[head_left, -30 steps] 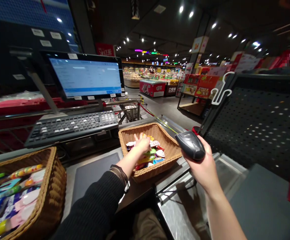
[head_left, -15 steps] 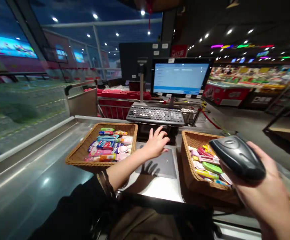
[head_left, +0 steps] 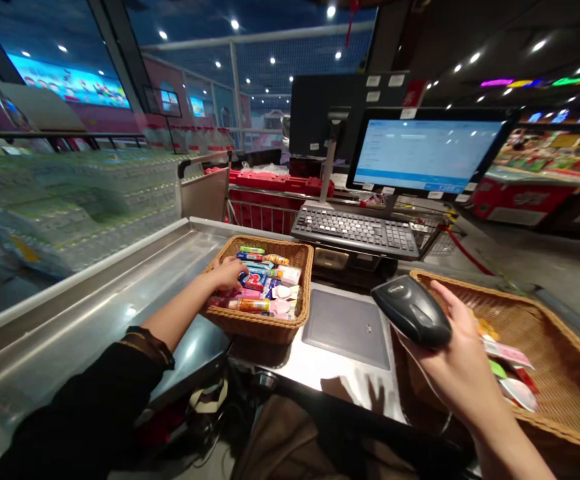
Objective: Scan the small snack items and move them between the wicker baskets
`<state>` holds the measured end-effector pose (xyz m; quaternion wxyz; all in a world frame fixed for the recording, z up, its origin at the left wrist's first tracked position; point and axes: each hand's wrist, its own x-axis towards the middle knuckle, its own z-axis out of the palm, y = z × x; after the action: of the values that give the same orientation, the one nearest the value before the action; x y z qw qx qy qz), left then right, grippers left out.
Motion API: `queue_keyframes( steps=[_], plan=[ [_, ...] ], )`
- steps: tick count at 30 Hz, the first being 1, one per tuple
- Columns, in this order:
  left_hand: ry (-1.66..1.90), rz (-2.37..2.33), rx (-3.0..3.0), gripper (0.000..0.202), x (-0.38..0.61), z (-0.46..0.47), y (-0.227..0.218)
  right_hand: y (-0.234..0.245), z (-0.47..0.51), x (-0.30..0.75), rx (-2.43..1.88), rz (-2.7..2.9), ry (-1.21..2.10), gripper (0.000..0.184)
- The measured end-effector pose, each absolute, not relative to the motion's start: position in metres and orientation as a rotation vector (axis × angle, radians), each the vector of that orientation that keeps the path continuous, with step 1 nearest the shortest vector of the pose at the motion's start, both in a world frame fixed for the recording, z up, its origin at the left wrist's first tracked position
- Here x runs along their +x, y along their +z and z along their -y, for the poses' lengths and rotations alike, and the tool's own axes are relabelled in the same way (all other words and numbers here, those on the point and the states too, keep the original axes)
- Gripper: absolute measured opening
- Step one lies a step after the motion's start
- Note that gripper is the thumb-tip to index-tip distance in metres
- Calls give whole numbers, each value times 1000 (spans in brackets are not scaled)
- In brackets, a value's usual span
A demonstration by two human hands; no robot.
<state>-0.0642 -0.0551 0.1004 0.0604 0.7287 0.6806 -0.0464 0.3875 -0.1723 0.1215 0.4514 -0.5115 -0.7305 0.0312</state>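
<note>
My left hand reaches over the left side of a wicker basket of small packaged goods. Its fingers are bent against a blue and red packet; the thumb is partly hidden. Around that packet lie an orange tube, white and pink packs and other small items. My right hand is wrapped round a black handheld barcode scanner. The scanner is held up in front of a second wicker basket, where several colourful packages lie partly behind my hand.
Between the baskets, a grey scanner plate is set in the metal counter. A keyboard and lit monitor stand behind it. To the left runs a raised metal counter edge. A red shopping cart stands beyond.
My left hand has moved left from above the plate into the left basket, onto the packets. My right hand still holds the scanner, now nearer the plate. The view has turned left.
</note>
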Motion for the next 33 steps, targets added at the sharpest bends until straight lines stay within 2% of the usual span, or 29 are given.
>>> queue_keyframes(
  steps=[8, 14, 22, 28, 33],
  plan=[
    [-164, -2039, 2261, 50, -64, 50, 92, 115, 170, 380, -1267, 1896, 90, 36],
    [-211, -1980, 2485, 29, -72, 51, 93, 123, 175, 373, -1269, 1840, 120, 21],
    [424, -1903, 2657, 33, -50, 59, 105, 128, 178, 365, -1341, 1855, 171, 32],
    [816, -1563, 2850, 30, 32, 70, 131, 131, 187, 359, -1374, 1836, 246, 37],
    [997, -1384, 2852, 25, 112, 80, 126, 118, 203, 369, -1421, 1782, 164, 38]
  ],
)
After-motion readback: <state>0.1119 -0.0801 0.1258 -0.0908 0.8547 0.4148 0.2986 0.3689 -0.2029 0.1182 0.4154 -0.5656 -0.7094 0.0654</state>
